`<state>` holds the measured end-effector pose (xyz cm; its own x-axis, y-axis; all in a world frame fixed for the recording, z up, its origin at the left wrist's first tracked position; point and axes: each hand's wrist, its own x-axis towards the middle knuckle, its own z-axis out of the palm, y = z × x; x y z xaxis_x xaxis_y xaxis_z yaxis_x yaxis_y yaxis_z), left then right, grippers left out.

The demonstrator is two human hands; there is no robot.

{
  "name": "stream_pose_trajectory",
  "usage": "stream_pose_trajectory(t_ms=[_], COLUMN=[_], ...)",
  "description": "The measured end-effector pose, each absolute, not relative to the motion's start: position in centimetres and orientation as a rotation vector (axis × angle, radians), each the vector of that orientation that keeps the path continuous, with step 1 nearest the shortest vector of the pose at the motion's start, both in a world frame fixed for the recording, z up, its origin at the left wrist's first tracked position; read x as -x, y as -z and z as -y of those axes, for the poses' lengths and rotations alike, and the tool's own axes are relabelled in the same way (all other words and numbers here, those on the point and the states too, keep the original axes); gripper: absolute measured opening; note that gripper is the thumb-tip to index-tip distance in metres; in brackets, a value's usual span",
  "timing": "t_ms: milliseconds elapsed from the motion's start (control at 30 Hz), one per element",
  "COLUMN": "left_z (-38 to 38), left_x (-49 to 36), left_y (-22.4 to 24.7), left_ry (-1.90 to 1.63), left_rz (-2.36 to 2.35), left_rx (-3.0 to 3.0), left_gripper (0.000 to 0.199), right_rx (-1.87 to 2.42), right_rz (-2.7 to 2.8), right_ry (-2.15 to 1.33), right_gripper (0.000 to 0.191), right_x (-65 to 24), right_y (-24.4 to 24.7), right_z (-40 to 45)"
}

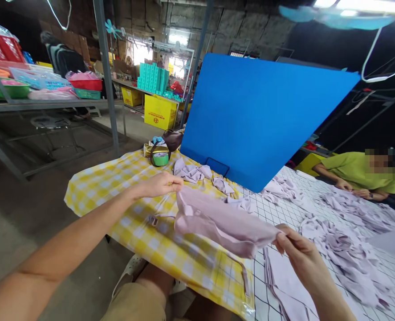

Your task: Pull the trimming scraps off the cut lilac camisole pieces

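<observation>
A pale lilac piece of fabric point(224, 214), folded and slightly slack, is stretched between my two hands above the table. My left hand point(160, 183) pinches its upper left corner, and my right hand point(297, 245) pinches the right end. Thin straps dangle from the fabric over the yellow checked cloth point(127, 178); one carries a small buckle point(153, 220). Beneath my right hand lies a flat stack of lilac fabric point(287, 281). Crumpled lilac pieces point(190, 170) rest beyond my left hand.
A large blue board point(260, 116) leans across the table's far side. Lilac heaps point(347, 254) lie on the white grid cloth at right. A person in a yellow-green shirt point(347, 169) handles fabric there. Green tape point(160, 158) sits near the far edge; a metal post point(107, 76) stands beyond.
</observation>
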<state>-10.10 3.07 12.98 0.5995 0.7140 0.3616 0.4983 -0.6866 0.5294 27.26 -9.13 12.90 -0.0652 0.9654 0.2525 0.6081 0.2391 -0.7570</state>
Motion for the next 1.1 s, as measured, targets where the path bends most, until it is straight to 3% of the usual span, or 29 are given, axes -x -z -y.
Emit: stream_pose_trajectory(t_ms=[167,267,367,600,700,833,933,1100], left_z=[-1.5,-1.4,-2.3,-3.0,-3.1,-3.3,-3.1,-2.7], left_x=[8.8,7.8,7.8,8.9,8.4,8.3,8.6,8.8], left_y=[-15.4,-15.6,-15.6,-17.8,-18.4,-18.9,-19.0,-19.0], left_ry=[-1.077,-1.033,-0.882,-1.317,-1.279,-1.441,-1.375,-1.469], left_rz=[-0.927,-0.778,-0.785,-0.778,-0.562,-0.724,-0.820,-0.752], left_rx=[-2.589,-2.837,-2.981,-3.116,-3.291,-3.183,-3.173,-3.150], left_gripper=[0.032,0.029,0.026,0.028,0.029,0.026,0.028,0.028], right_rx=[1.310,1.416,1.533,1.444,1.438,1.420,1.419,1.467], right_rz=[1.487,1.887,2.221,2.099,2.104,2.085,2.068,2.033], right_ry=[-0.604,-0.497,-0.288,0.223,0.363,0.336,0.341,0.309], right_gripper=[0.042,0.042,0.034,0.031,0.035,0.033,0.034,0.030], right_x=[-27.8,-27.6,-27.5,-28.2,-27.9,-27.7,-27.8,-28.1], right_y=[-16.0,-17.9,-19.4,-21.8,-22.7,-23.4,-23.4,-23.3], right_z=[9.9,9.5,9.0,9.2,9.1,9.2,9.5,9.9])
